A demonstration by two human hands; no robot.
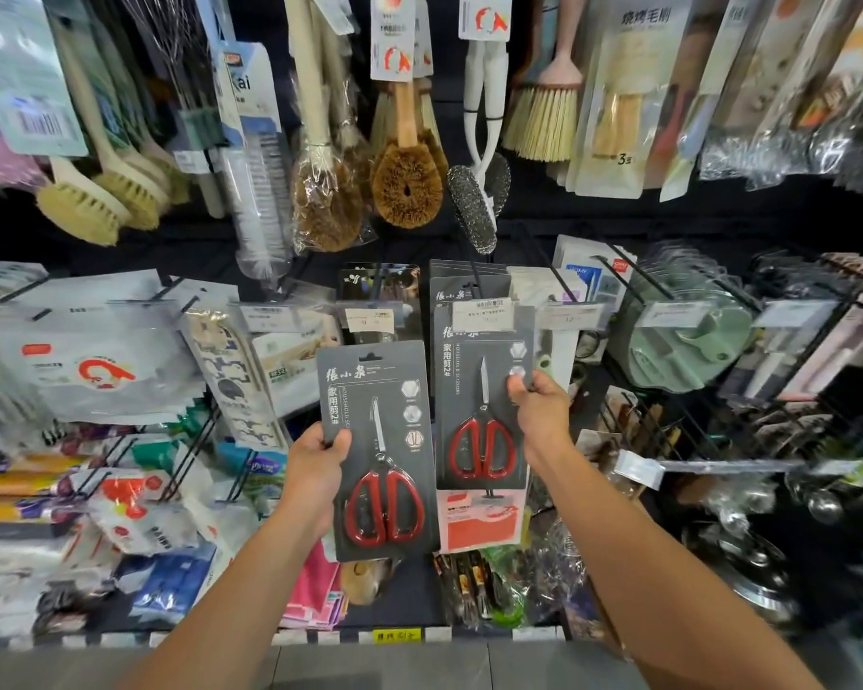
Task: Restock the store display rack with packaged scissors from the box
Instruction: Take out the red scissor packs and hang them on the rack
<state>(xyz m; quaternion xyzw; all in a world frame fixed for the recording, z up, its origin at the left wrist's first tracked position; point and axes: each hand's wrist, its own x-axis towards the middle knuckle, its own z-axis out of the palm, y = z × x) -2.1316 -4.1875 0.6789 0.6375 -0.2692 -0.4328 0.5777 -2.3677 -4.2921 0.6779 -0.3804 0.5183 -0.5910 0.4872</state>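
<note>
My left hand [315, 470] grips the left edge of a grey card pack of red-handled scissors [377, 450], held upright in front of the rack. My right hand [539, 410] pinches the right edge of a second identical scissors pack [482, 400], which hangs on a black rack hook [475, 278] with more grey packs stacked behind it. A white price tag [489, 313] sits at the hook's tip, over the top of that pack. The box is not in view.
Neighbouring hooks carry bagged goods at left [100, 366] and green round items at right [688, 336]. Brushes [407, 181] hang on the row above. A lower shelf edge with a yellow label [397, 635] runs below my arms.
</note>
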